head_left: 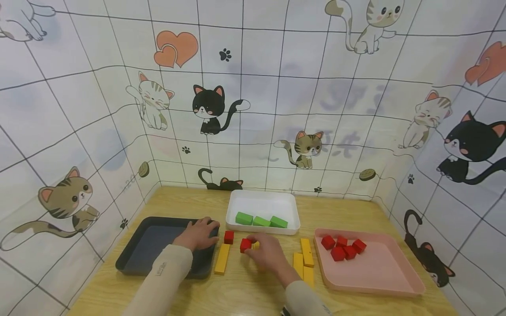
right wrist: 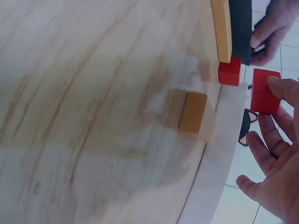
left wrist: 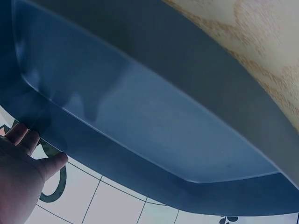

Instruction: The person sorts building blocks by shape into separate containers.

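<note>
- Across the whole work area, a wood-grained tabletop [head_left: 245, 289].
- At left on it, a dark tray [head_left: 158, 245]; at right, a pink tray [head_left: 379, 274]; at the far side between them, a white tray [head_left: 262, 202].
- Over the dark tray's far right corner, the left hand [head_left: 199, 234], fingers loose and apart; in the left wrist view, fingertips at the rim, firm contact impossible to tell.
- Right of centre, the right hand [head_left: 270, 253], thumb and fingers clamped on the red block [head_left: 245, 245], lifted just short of the white tray.
- Near the dark tray, a long yellow bar [head_left: 222, 259], with a loose red block [head_left: 229, 237] at its far end.
- The held piece probably light, stiff, smooth and hard to damage; best taken across two opposite flat faces, away from the edges.
- Only in the head view, the pink tray with its red cubes [head_left: 338, 253]; clear in the right wrist view, a small yellow block [right wrist: 198, 114] on the tabletop, mostly hidden by fingers from above.
</note>
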Action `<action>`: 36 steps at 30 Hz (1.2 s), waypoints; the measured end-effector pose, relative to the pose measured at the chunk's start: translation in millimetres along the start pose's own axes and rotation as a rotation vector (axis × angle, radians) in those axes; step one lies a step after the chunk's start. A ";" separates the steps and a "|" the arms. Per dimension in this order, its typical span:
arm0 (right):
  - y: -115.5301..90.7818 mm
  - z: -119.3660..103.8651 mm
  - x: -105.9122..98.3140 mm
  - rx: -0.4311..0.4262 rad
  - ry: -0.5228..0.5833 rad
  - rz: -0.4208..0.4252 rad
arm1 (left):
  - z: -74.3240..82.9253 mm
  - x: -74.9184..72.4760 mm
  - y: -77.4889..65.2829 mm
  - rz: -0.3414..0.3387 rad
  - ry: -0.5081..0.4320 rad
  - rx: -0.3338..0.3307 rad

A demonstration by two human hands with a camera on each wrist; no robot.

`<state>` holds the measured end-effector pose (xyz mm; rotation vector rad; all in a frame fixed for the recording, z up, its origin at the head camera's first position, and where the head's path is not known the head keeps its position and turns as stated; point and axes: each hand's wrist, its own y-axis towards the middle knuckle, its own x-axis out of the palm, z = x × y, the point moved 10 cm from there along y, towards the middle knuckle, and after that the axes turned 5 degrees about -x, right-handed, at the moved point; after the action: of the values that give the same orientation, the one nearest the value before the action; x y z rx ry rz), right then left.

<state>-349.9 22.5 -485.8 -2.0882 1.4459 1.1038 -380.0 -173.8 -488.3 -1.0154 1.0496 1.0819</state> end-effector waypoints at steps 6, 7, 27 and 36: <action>-9.1 13.2 -22.4 0.034 0.036 0.076 | 0.9 -0.2 -0.1 0.006 0.004 0.004; -10.7 15.7 -26.1 0.044 0.047 0.087 | 0.7 -0.3 -0.2 0.006 0.006 0.003; -54.4 81.6 -107.4 0.293 0.189 0.311 | 0.1 0.0 -0.2 0.003 0.007 -0.004; -81.4 120.9 -133.9 0.436 0.392 0.347 | 0.3 0.5 -0.2 0.005 0.000 -0.002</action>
<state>-345.7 219.6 -468.5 -1.8410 2.0737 0.4226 -379.7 -173.5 -488.7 -1.0146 1.0524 1.0873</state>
